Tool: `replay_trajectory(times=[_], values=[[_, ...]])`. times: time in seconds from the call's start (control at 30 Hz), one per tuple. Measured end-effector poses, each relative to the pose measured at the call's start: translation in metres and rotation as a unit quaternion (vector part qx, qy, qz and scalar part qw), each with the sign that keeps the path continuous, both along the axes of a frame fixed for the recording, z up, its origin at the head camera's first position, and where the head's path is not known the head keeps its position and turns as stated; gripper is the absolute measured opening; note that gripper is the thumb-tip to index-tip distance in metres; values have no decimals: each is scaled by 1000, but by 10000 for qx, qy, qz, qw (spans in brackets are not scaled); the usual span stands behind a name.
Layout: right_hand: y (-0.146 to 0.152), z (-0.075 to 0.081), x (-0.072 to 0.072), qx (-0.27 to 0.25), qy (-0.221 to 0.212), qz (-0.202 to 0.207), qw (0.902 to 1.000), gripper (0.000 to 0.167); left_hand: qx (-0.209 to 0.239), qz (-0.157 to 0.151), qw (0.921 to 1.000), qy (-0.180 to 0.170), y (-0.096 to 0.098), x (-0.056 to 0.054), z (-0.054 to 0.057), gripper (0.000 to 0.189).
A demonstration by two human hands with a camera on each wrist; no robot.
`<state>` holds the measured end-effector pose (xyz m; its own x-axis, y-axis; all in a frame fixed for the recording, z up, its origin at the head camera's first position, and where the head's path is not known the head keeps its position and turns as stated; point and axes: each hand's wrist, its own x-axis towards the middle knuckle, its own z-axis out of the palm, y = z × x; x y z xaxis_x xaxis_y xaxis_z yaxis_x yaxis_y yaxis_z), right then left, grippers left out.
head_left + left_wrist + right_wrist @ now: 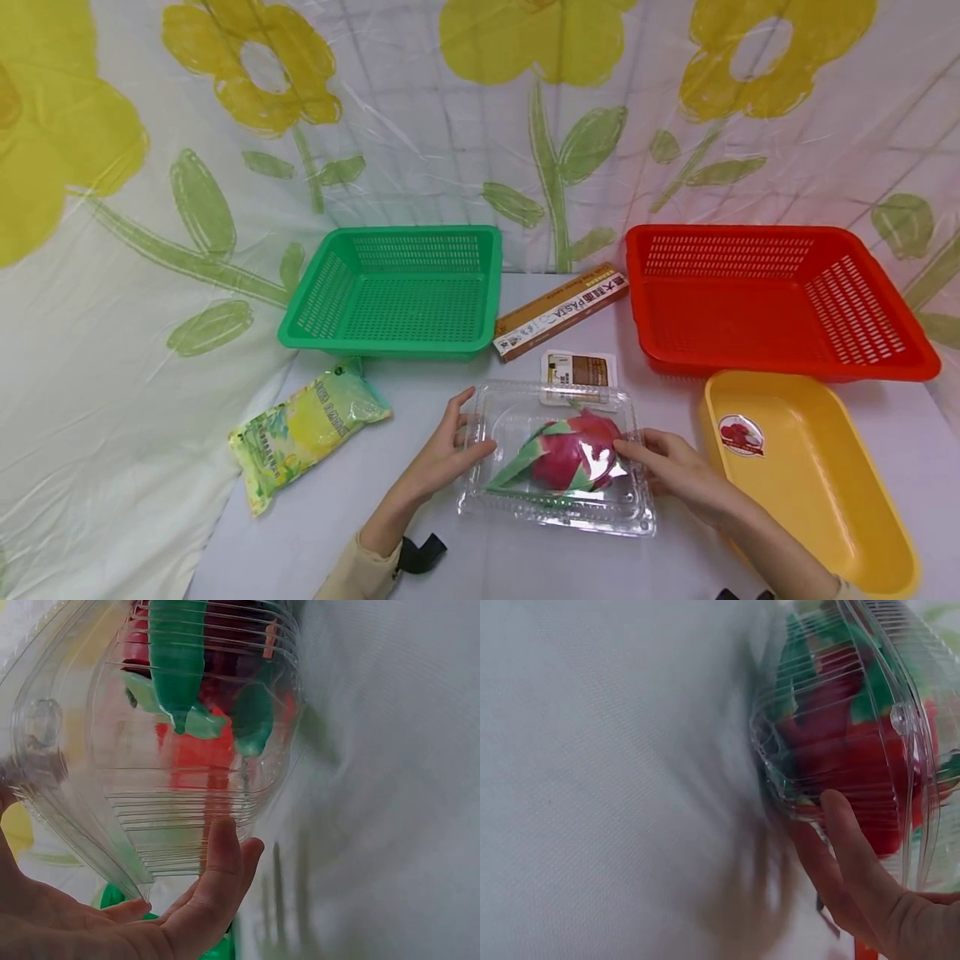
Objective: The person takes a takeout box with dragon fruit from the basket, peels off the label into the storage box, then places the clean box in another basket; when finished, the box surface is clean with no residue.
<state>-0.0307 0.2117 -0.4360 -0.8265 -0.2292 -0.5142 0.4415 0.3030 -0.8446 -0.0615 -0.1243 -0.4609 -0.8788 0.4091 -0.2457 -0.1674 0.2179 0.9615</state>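
Note:
A clear plastic clamshell box (pixel 495 421) with a closed lid is in front of me, slightly raised off the table in the wrist views. Inside lies a dragon fruit (pixel 566 454), red with green leaf tips. My left hand (pixel 447 450) grips the box's left side, thumb over the lid's edge and fingers along the side wall. On the opposite side my right hand (pixel 686 479) holds the box, its thumb on the lid edge. Fingers (pixel 847 840) of that hand press against the ribbed wall in the right wrist view. Behind the box is a small brown-and-white packet (pixel 577 371), partly seen through the lid.
A green basket (pixel 487 333) stands at the back left, a red basket (pixel 720 325) at the back right. Between them lies a pasta box (pixel 562 310). A yellow-green packet (pixel 307 429) lies at left. On the right, a yellow tray (pixel 802 475) sits beside my right forearm.

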Motion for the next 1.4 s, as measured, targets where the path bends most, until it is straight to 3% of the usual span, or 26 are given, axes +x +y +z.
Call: replay_trajectory(times=[0.2,0.5,0.77,1.0,1.2,1.4], values=[[2,1,3,-130,127,-199,9996,66,75,9,10000,15,4,-1,1,87],[6,4,2,-7,367,-329,9988,90,144,99,9998,-2,10,-4,0,88],[10,4,0,-376,506,-443,9970,88,87,117,9999,80,16,-8,3,87],[15,10,-2,-33,593,-424,9973,87,142,118,9998,71,21,-11,9,85],[22,23,-4,205,962,-280,9948,86,205,165,9995,175,28,-18,20,83],[42,41,-16,180,1301,-297,9909,79,64,32,9981,607,46,-39,44,84]])
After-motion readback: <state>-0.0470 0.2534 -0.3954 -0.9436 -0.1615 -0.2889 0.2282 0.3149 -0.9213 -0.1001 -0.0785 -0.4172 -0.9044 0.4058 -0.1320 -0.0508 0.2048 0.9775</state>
